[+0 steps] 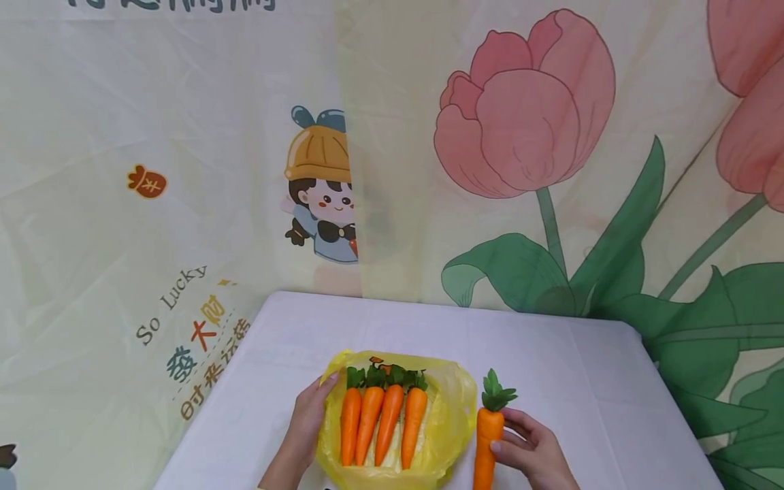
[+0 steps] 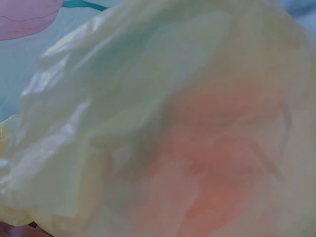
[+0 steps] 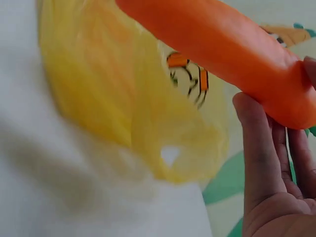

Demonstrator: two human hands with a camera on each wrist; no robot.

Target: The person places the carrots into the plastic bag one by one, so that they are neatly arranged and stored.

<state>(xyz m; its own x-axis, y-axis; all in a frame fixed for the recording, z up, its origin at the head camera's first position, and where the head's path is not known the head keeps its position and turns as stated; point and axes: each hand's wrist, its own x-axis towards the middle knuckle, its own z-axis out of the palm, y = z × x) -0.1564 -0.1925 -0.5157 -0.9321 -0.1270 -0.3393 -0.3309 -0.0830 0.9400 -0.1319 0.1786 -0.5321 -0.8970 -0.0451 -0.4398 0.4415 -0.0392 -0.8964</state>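
A yellow plastic bag (image 1: 450,422) lies spread open on the table, with several carrots (image 1: 392,422) side by side in it, green tops toward the far side. At the bag's left edge my left hand (image 1: 309,415) grips the plastic; most of its fingers are hidden. Just right of the bag, my right hand (image 1: 533,446) holds another carrot (image 1: 488,435) between thumb and fingers, its leafy top pointing up and away. In the right wrist view this carrot (image 3: 222,44) crosses above the bag (image 3: 94,84). The bag (image 2: 123,98) fills the left wrist view, with blurred orange showing through.
A white cloth covers the table (image 1: 569,381), whose far edge meets a hanging printed backdrop (image 1: 392,136). Large tulips (image 1: 527,116) and a cartoon child (image 1: 321,190) are printed on it.
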